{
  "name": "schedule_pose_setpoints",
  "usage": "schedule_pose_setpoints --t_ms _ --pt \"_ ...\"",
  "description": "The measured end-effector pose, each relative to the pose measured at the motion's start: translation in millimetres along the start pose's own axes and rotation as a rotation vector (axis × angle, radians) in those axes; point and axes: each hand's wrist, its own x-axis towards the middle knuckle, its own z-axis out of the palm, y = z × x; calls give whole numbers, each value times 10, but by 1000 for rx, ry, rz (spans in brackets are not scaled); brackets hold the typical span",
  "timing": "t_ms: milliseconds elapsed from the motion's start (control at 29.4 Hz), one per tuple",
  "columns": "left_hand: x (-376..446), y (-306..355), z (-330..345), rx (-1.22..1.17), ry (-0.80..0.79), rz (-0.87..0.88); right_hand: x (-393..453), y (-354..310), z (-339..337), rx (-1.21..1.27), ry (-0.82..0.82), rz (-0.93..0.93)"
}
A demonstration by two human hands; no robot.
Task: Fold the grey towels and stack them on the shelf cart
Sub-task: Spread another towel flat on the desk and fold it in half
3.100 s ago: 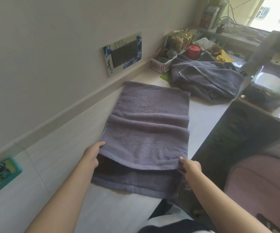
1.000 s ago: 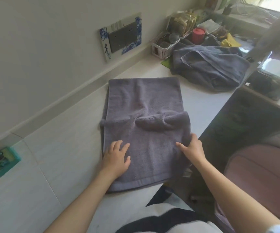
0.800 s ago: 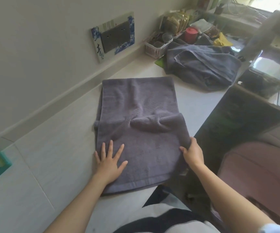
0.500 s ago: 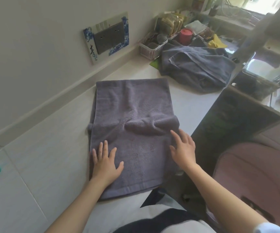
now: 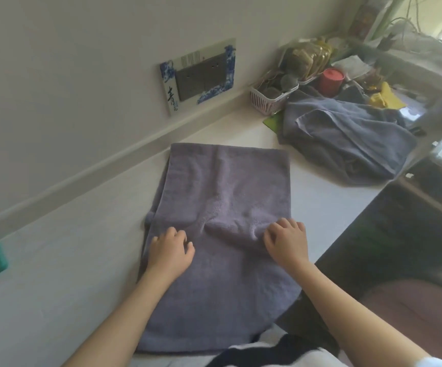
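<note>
Folded grey towel (image 5: 222,197) flat (second towel (image 5: 347,139) crumpled).

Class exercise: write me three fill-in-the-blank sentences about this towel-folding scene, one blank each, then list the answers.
1. Both hands rest on the flat grey ____.
2. The left hand and right hand lie on the folded towel, which lies on the white ____.
3. The cup beyond the crumpled towel pile is ____.

Answers: towel; counter; red
</note>
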Motion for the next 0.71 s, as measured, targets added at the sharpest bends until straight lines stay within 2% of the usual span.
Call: schedule_pose_setpoints --t_ms 170,306,408,544,646,714 --pt "358 36 -46 -142 152 -58 539 122 112 83 10 -3" --pt "629 -2 -90 -211 206 -148 934 224 237 121 -94 150" --pt "940 -42 -91 -251 139 -272 1240 274 301 122 -200 304" --pt "1314 -94 -162 -340 43 -414 1542 309 265 148 -209 442" --pt "1695 -102 -258 -352 47 -483 1856 385 258 272 -162 524" --pt "1918 -100 -322 -486 61 -531 2010 442 248 379 -85 562"
